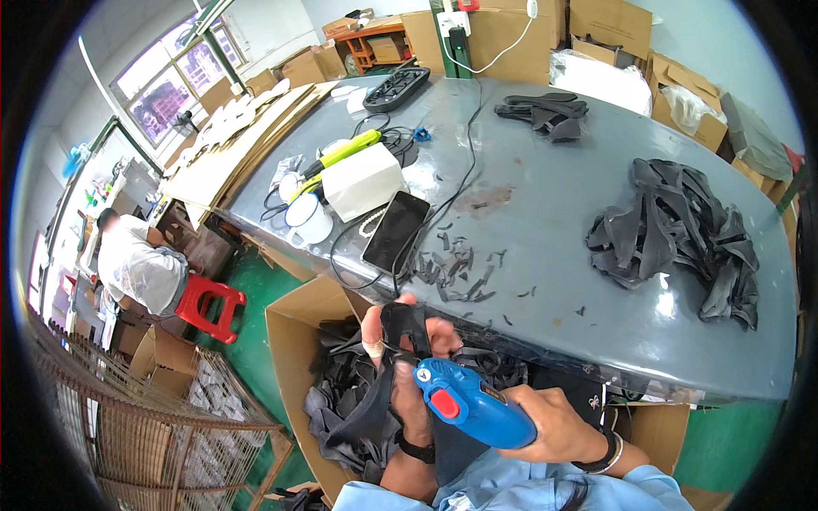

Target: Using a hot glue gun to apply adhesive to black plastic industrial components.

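Observation:
My left hand [411, 396] is raised over a cardboard box at the table's near edge. Its fingers and thumb grip a dark grey fabric piece [400, 324], part of which hangs down beside the wrist. Wrapped round a blue handheld power tool [481, 407] with a red button is my right hand [558, 426]. The tool's front end points left, close to the fabric and my left fingers; its working tip is hidden. More dark fabric pieces [341, 417] fill the cardboard box [294, 332] below my hands.
Dark trimmings [456, 268] lie on the grey table [545, 213], with a phone [396, 230], a white mug [308, 219], a white box [362, 180] and a cable beyond. Fabric heaps [673, 226] sit at right. A person [141, 264] works by a red stool [211, 307].

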Motion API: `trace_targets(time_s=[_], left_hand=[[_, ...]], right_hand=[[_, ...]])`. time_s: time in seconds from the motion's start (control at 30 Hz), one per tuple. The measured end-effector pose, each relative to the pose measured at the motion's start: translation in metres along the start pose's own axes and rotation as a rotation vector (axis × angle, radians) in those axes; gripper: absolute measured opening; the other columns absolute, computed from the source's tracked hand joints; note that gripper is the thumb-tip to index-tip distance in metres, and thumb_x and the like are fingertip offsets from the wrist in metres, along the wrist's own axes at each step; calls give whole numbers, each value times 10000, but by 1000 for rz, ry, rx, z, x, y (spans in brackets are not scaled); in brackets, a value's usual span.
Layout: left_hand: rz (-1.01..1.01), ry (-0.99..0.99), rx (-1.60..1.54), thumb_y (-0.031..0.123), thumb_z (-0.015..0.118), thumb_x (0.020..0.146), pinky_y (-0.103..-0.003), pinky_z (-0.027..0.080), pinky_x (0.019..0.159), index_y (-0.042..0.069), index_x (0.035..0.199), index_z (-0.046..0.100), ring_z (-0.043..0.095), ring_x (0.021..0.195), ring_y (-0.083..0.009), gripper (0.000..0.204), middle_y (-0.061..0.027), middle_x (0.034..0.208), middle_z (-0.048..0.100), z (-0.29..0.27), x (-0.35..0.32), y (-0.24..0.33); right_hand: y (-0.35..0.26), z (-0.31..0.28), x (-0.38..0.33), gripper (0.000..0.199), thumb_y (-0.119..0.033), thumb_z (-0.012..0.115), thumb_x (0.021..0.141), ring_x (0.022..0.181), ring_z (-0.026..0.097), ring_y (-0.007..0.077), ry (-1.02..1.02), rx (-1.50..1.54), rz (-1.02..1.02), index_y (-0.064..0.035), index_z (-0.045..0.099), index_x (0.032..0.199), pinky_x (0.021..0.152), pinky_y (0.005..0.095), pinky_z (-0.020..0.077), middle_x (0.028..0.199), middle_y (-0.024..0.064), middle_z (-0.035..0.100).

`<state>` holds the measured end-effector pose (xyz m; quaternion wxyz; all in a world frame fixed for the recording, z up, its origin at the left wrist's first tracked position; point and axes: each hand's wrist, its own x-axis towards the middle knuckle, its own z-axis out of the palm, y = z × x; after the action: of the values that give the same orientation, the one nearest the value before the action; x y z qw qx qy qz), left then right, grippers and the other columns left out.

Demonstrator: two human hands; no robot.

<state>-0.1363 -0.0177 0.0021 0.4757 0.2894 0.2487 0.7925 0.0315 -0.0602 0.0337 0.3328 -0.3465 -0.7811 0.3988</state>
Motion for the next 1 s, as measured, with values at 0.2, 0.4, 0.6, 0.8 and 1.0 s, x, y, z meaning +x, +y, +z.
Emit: trace_targets(time_s=[0.2,0.4,0.6,0.8,1.0], left_hand=[[-61,196,131,164,624,806,-261,476,498,67,1128,455,565,626,-164,377,-128,888,577,2,3,20],[-118,-47,136,141,643,790,-250,464,444,12,1134,477,570,582,-171,403,-181,972,584,-14,3,30],[-93,-61,224,65,631,798,-237,484,537,-17,1103,533,601,612,-159,330,-128,754,620,-11,-2,33],[-246,-145,338,10,614,798,-226,487,564,-31,1052,568,616,648,-157,261,-120,801,628,-8,1,44],[-550,-385,442,-44,600,782,-242,493,613,-27,1043,574,621,690,-147,263,-106,895,626,-16,17,61]], right_hand=[[3,1,-15,560,-272,816,628,673,652,291,52,-125,82,7,519,1014,618,318,507,817,143,633],[15,0,-23,492,-234,801,641,608,634,295,117,-337,108,13,526,965,556,345,494,723,145,625],[10,-2,-18,480,-172,799,604,598,633,301,102,-318,74,16,528,953,544,341,498,708,146,621],[12,-5,-21,546,-177,788,593,582,611,314,107,-271,52,-4,498,1023,517,388,468,699,146,606],[17,-14,-22,557,-170,791,572,601,605,330,59,-245,48,-13,496,1017,534,395,465,702,151,603]])
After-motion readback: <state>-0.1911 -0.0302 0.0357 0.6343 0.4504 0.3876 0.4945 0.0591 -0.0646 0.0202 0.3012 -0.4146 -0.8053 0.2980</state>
